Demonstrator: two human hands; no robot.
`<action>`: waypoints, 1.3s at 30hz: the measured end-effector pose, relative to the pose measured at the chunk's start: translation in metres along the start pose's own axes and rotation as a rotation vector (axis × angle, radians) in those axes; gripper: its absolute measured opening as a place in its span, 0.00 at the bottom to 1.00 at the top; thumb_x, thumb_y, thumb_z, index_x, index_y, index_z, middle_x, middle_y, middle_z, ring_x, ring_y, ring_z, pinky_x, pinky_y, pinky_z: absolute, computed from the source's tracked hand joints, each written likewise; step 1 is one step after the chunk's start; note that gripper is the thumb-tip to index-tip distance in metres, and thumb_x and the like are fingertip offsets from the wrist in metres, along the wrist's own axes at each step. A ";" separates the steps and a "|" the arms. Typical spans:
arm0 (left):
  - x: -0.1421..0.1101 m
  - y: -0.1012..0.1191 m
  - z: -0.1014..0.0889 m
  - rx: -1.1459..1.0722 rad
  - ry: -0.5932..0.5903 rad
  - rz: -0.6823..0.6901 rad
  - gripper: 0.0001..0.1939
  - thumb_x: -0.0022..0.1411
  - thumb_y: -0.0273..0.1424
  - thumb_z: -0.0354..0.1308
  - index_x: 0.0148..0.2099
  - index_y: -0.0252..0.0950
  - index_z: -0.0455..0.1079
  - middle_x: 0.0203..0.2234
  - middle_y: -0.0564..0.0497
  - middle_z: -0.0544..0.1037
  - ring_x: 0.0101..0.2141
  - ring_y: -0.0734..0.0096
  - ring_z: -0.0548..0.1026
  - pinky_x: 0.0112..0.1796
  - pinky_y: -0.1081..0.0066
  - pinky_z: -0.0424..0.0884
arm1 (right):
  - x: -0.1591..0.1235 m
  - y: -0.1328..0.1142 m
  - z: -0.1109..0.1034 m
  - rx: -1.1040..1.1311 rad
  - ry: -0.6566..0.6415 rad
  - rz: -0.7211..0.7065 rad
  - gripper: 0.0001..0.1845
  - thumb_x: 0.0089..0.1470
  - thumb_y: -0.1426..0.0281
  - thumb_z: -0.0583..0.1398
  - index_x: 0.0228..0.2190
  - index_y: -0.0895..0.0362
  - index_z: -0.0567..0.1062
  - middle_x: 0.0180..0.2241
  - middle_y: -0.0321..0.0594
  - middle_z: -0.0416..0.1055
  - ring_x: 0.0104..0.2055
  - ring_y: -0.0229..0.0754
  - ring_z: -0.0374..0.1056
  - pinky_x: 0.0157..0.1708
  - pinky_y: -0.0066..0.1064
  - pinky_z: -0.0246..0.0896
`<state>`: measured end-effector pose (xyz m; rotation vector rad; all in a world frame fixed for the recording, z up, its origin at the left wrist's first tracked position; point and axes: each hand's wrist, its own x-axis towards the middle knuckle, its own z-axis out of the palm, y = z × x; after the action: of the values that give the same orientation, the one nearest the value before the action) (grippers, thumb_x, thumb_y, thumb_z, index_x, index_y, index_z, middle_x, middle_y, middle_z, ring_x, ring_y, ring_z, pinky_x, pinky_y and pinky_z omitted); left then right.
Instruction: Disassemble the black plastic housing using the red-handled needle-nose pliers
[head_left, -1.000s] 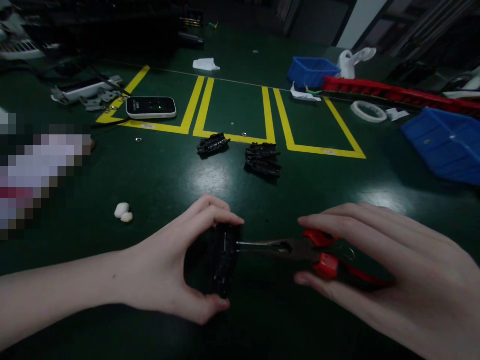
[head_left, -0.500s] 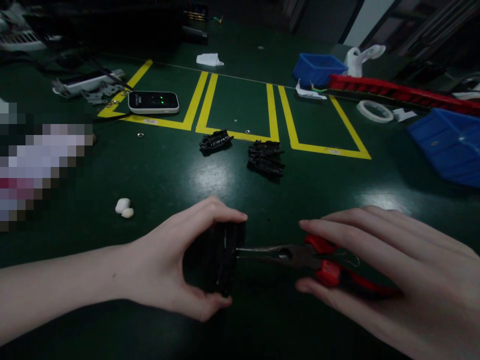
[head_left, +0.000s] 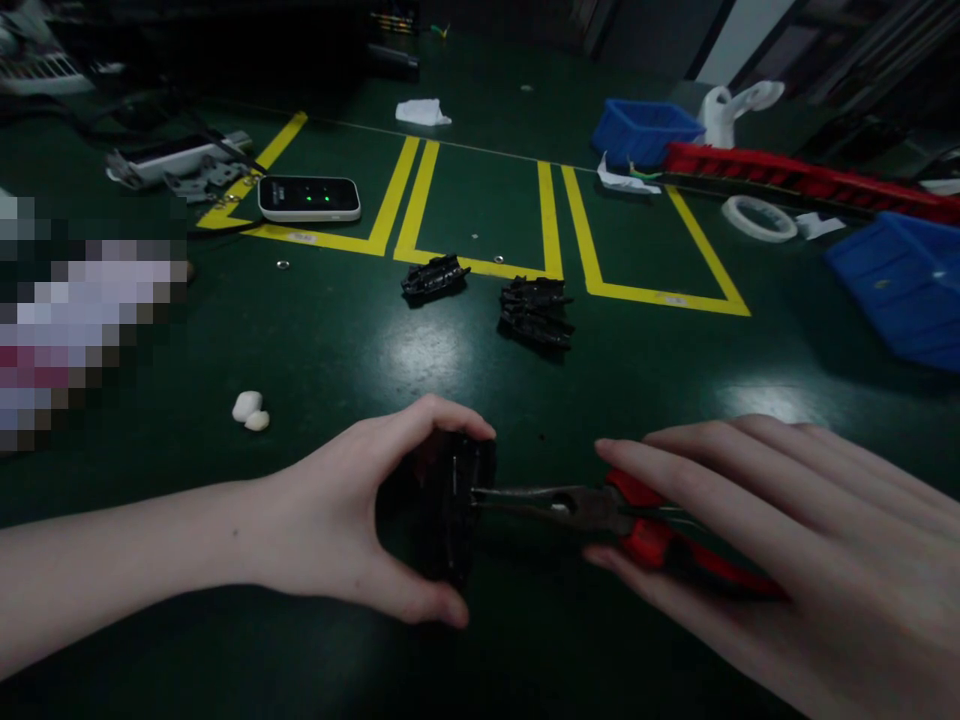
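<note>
My left hand (head_left: 375, 510) grips a dark plastic part (head_left: 459, 510) by its two ends, between thumb and fingers. The red-handled needle-nose pliers (head_left: 577, 508) are in my right hand (head_left: 757, 540), with index finger and thumb along the handles. Their thin jaws reach leftward and the tips meet the near side of the part, the jaws slightly apart. What the tips touch is too dark to make out. Similar black plastic pieces (head_left: 534, 312) lie beyond my hands, and another black piece (head_left: 435, 277) lies left of them.
Yellow tape outlines (head_left: 480, 262) mark the green table. A white device (head_left: 309, 199) with green lights is at the left, white lumps (head_left: 249, 408) nearer. At right are blue bins (head_left: 907, 290), a tape roll (head_left: 759, 218) and a long red strip (head_left: 795, 180).
The plier jaws look a little more spread at the tips. My left thumb and the held part have shifted slightly. The background has moved a little with the camera.
</note>
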<state>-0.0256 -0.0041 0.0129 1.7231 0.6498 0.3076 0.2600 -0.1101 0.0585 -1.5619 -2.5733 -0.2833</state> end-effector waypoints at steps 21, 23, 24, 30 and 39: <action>0.004 0.006 0.001 0.090 -0.023 -0.017 0.34 0.49 0.36 0.72 0.58 0.41 0.68 0.43 0.51 0.78 0.38 0.64 0.78 0.33 0.70 0.74 | 0.011 0.007 0.004 0.130 -0.010 -0.039 0.19 0.63 0.57 0.63 0.52 0.50 0.73 0.41 0.41 0.79 0.37 0.48 0.75 0.32 0.41 0.68; 0.004 0.006 0.001 0.095 -0.017 -0.013 0.34 0.49 0.35 0.72 0.58 0.42 0.68 0.43 0.52 0.78 0.39 0.63 0.78 0.34 0.70 0.75 | 0.011 0.006 0.004 0.134 0.001 -0.028 0.17 0.64 0.58 0.62 0.52 0.50 0.73 0.41 0.40 0.80 0.37 0.48 0.75 0.33 0.41 0.69; 0.004 0.006 0.001 0.096 -0.016 -0.012 0.34 0.49 0.35 0.72 0.58 0.42 0.68 0.44 0.52 0.78 0.39 0.63 0.78 0.34 0.70 0.75 | 0.011 0.006 0.004 0.136 0.010 -0.020 0.16 0.64 0.60 0.62 0.51 0.50 0.73 0.41 0.40 0.80 0.37 0.48 0.75 0.34 0.42 0.69; 0.004 0.006 0.000 0.077 -0.048 -0.024 0.35 0.48 0.35 0.73 0.59 0.42 0.68 0.45 0.51 0.79 0.41 0.61 0.79 0.34 0.69 0.76 | 0.007 0.006 0.004 0.152 0.003 0.012 0.15 0.65 0.60 0.60 0.51 0.49 0.74 0.42 0.39 0.80 0.38 0.49 0.75 0.35 0.43 0.71; 0.005 0.007 -0.003 0.065 -0.055 -0.029 0.34 0.49 0.38 0.72 0.58 0.41 0.68 0.45 0.50 0.79 0.42 0.58 0.78 0.36 0.67 0.76 | 0.004 0.004 0.005 0.059 0.045 -0.059 0.17 0.63 0.65 0.62 0.52 0.52 0.73 0.41 0.42 0.79 0.38 0.50 0.73 0.33 0.44 0.67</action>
<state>-0.0215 0.0002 0.0194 1.7766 0.6505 0.2197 0.2612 -0.1038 0.0549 -1.4453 -2.5727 -0.2429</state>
